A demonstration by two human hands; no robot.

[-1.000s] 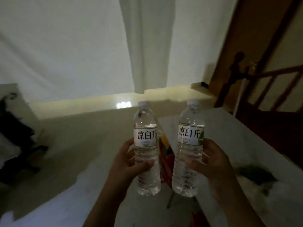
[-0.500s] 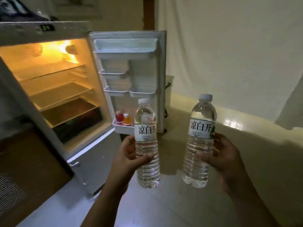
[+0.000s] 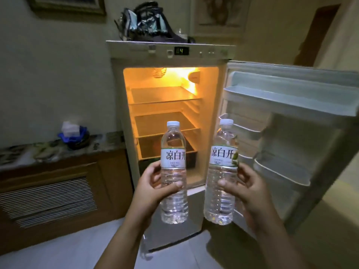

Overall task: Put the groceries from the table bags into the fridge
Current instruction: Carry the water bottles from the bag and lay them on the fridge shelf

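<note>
Left hand (image 3: 153,188) grips one water bottle (image 3: 173,172) | right hand (image 3: 247,188) grips second bottle (image 3: 222,171) | open fridge (image 3: 167,105) ahead | best stood upright in right-side door rack (image 3: 279,171)

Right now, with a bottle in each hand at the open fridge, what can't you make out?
All in the head view:
- Fridge bottom drawer: contents hidden by the left bottle and dark.
- Lowest door shelf: hidden partly by the right bottle and right hand.
- Small print on both labels: too small.
- Bag on top: blurred, contents unclear.
- Left hand: fingers behind bottle hidden.
</note>
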